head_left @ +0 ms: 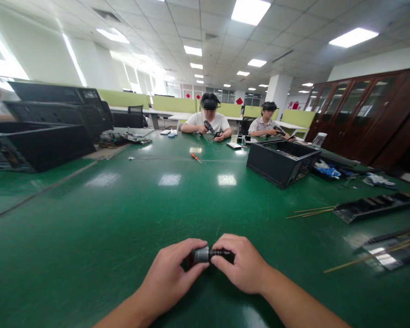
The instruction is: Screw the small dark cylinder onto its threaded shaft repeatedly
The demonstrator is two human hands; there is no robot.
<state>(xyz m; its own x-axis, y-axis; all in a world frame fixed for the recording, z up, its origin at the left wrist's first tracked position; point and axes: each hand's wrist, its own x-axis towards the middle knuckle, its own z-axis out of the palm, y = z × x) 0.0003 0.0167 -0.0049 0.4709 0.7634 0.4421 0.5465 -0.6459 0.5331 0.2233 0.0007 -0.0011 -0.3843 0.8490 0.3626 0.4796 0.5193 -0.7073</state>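
Both my hands meet low in the middle of the view over the green table [123,218]. Between them is a small dark cylindrical part [208,254] with a grey end and a black ribbed end. My left hand [171,278] is closed round the grey end. My right hand [242,266] pinches the black ribbed end with fingers curled. Most of the part is hidden under my fingers.
An open black computer case [280,161] stands at mid right, with black panels [372,206] and thin sticks [310,212] nearer right. Stacked black cases [41,127] fill the far left. A red screwdriver [195,157] lies mid table. Two people [208,120] sit at the far side.
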